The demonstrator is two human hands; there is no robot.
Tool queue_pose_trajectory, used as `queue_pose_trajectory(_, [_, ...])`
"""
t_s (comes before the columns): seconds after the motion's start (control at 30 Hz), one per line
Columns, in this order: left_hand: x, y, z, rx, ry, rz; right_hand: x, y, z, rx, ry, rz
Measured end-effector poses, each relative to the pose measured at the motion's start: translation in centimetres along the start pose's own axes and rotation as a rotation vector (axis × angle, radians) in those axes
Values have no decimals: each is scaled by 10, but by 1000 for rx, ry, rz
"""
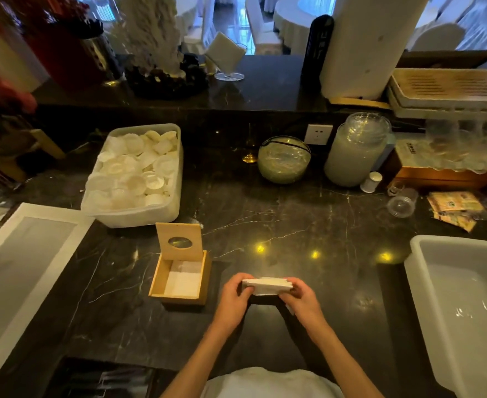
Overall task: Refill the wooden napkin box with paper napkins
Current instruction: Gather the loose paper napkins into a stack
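Note:
The wooden napkin box [157,278] stands on the dark marble counter, left of centre. Its lid [179,241], with an oval hole, is tipped up at the back. White napkins [183,278] lie inside the box. A flat stack of white paper napkins [266,285] is held level just right of the box, above the counter. My left hand [235,297] grips the stack's left end. My right hand [304,297] grips its right end.
A white tub of small white dishes [134,173] sits behind the box. A white tray [21,271] lies at the left, an empty white bin [463,297] at the right. Glass bowl [283,159], jar [354,150], small cup [401,202] and packets [454,209] stand further back.

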State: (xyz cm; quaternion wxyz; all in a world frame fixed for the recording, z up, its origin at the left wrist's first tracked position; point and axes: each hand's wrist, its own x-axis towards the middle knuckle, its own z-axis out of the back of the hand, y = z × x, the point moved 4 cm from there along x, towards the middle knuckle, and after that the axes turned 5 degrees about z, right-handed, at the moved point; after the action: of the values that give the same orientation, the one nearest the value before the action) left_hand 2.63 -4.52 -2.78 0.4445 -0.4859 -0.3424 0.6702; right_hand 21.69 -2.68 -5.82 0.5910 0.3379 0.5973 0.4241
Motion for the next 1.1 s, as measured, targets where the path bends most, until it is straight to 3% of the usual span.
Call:
queue_pose_trajectory(0.3, [-11,28,-14,38,11,-16,-15,-4,-14,-202,-15,167])
queue_pose_trajectory(0.83, [-4,35,-25,100,66,-6,-15,-11,-29,-253,76,133])
queue_pose_trajectory(1.1, [1,29,-25,108,82,-22,-15,-6,-27,-210,33,152])
